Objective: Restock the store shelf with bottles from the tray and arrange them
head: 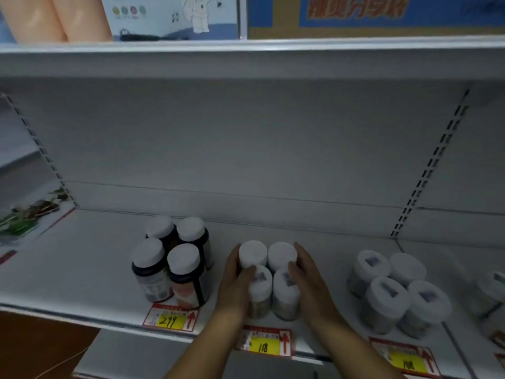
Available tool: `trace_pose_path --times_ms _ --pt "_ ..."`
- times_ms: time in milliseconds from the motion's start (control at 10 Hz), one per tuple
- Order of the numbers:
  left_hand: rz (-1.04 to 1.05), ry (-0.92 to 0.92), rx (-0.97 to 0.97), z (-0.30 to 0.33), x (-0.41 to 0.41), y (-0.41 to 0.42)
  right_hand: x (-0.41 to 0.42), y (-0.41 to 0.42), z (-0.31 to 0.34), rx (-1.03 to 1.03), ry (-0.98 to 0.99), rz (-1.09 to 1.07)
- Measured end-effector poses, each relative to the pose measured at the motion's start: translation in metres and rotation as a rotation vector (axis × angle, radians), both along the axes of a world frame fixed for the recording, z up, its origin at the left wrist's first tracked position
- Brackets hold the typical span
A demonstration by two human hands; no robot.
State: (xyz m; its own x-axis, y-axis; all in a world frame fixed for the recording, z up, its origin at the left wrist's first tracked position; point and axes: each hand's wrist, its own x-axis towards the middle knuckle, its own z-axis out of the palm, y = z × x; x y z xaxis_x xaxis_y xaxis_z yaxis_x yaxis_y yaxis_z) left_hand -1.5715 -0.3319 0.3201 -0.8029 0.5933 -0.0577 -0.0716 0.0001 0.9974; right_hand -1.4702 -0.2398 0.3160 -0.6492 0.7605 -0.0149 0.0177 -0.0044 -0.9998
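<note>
A tight cluster of several white-capped clear bottles (269, 272) stands at the front middle of the white shelf (95, 258). My left hand (235, 277) presses against the cluster's left side, fingers wrapped on the two left bottles. On the opposite side, my right hand (307, 272) cups the two right bottles. To the left stand several dark bottles with white caps (172, 258). Another group of white-capped bottles (396, 288) stands to the right. No tray is in view.
Price tags hang on the shelf's front edge: 299 (170, 318), 18 (266, 343) and one more (407, 359). Printed packaging (30, 214) lies at the far left. Another bottle (492, 291) shows at the right edge. An upper shelf (246, 61) carries boxes.
</note>
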Motion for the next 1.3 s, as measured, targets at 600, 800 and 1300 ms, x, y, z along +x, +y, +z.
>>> trace_pose_path --times_ms 600,800,1300 --pt "0.302 0.396 0.327 0.036 -0.137 -0.146 -0.099 -0.127 0.041 0.189 0.098 -0.021" --pt "-0.193 -0.258 0.048 -0.006 -0.17 -0.123 -0.148 -0.117 0.015 -0.116 0.119 0.002" --pt "-0.114 -0.193 0.026 -0.006 -0.173 -0.121 -0.144 -0.109 0.012 -0.218 0.109 -0.092"
